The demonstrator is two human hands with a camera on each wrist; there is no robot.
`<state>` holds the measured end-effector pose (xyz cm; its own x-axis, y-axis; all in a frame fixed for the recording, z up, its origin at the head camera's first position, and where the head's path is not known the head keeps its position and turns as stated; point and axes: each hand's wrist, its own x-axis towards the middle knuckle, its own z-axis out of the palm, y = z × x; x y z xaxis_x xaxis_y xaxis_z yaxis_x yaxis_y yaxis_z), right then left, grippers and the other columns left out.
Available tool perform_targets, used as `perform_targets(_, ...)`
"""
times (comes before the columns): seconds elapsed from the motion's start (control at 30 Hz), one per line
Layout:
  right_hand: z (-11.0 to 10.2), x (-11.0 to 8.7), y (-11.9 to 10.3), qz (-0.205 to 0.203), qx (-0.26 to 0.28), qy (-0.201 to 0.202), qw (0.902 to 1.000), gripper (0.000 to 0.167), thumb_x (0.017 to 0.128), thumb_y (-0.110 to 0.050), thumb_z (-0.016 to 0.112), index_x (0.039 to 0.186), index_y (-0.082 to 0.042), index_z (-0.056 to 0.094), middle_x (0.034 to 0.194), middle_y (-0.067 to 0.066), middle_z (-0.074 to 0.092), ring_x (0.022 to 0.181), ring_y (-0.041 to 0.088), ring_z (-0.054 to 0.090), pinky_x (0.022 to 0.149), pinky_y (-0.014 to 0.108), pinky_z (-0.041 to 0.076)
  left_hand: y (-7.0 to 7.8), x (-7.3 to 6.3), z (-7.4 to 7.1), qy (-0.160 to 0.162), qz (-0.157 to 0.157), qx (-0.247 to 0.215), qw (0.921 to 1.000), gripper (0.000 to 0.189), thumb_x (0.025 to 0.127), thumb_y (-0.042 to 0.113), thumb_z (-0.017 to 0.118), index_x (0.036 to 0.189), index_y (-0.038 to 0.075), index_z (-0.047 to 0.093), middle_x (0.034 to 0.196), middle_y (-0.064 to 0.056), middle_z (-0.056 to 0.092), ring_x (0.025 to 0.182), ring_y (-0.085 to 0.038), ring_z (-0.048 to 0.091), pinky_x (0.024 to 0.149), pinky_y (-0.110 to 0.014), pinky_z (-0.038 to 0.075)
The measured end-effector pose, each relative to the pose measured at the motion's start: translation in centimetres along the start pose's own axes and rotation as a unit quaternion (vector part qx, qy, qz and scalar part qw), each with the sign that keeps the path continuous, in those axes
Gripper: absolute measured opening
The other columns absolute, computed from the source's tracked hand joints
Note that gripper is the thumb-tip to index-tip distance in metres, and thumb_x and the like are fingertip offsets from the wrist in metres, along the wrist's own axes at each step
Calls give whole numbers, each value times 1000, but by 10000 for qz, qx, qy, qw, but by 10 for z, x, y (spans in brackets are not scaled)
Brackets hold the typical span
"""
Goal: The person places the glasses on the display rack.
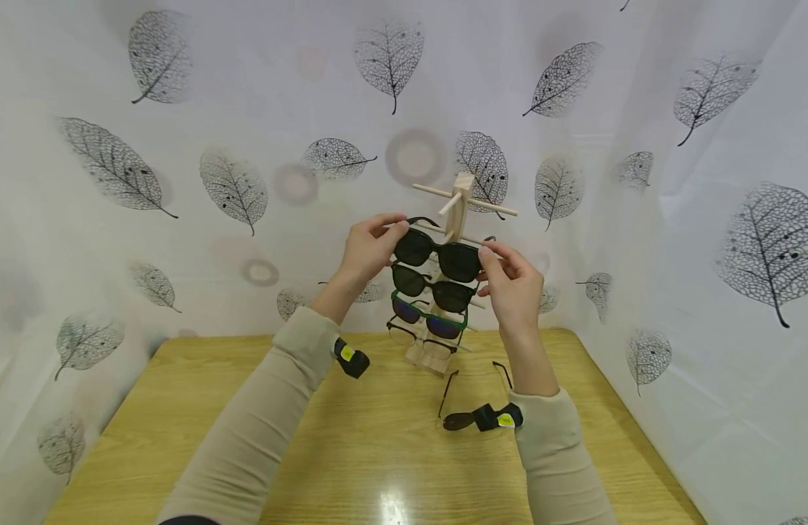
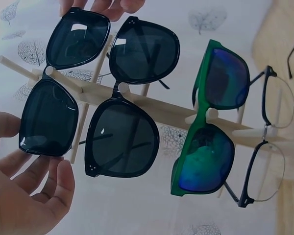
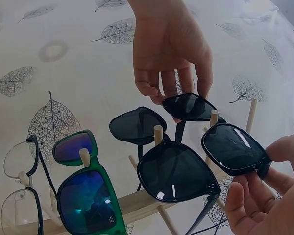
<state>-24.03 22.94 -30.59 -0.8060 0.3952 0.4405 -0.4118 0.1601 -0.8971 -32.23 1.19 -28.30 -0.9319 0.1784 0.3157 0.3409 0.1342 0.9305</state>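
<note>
Both hands hold the uppermost black sunglasses [image 1: 459,262] at the wooden display stand [image 1: 461,211], one hand at each outer end of the frame. My left hand [image 1: 371,246] pinches its left corner between thumb and fingers. At the opposite corner, my right hand [image 1: 517,288] grips with the thumb in front and fingers behind. In the right wrist view the bridge of these sunglasses [image 3: 235,149] is at a wooden peg [image 3: 213,117]. Just below hang a second black pair of sunglasses [image 2: 122,137], then green-framed sunglasses [image 2: 206,156] with blue mirrored lenses.
Half-rimmed clear eyeglasses [image 1: 404,335] hang lowest on the stand. Bare crossing pegs [image 1: 502,211] stick out at its top. Dark-lensed glasses [image 1: 458,421] lie on the wooden table [image 1: 364,437], partly hidden by the right wrist camera. A leaf-print curtain [image 1: 286,87] stands behind.
</note>
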Motion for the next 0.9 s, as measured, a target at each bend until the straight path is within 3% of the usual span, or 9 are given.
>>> perform_targets(0.17,0,0,-1,-22,-50,-29,10000,30,102,-21,70,124,-2,76,76,-8,71,65,13,68,52,24,55,1,-1,0,11,-37,25,10000,39,107,31,62,140,12,69,116,-13,74,70,-11,49,71,-36,55)
perform_targets(0.33,0,-1,-1,5,-114,-47,9999,32,103,-23,69,126,-1,75,76,-10,71,63,7,67,52,23,55,1,-2,1,68,36,90,9999,39,106,31,62,139,11,69,117,-15,75,70,-11,50,67,-28,52)
perform_targets(0.63,-1,-2,0,-33,-186,-31,9998,32,103,-23,69,127,-3,75,78,-10,73,68,18,70,52,22,54,-2,-2,1,45,94,23,9999,39,107,32,62,139,12,69,123,-15,75,65,-10,47,67,-28,52)
perform_targets(0.8,-2,-2,2,-91,-278,-51,9996,34,103,-26,69,129,-6,75,79,-8,74,67,14,69,52,21,54,-4,-3,0,24,138,-17,9999,41,107,32,62,143,13,66,125,-16,74,73,-14,52,69,-30,53)
perform_targets(0.9,-6,-4,4,-79,-312,-72,9995,35,103,-29,69,132,-10,74,81,-7,74,67,10,68,54,22,55,-8,-3,-1,3,170,-36,9998,43,108,32,61,146,13,63,127,-17,74,84,-23,62,70,-34,55)
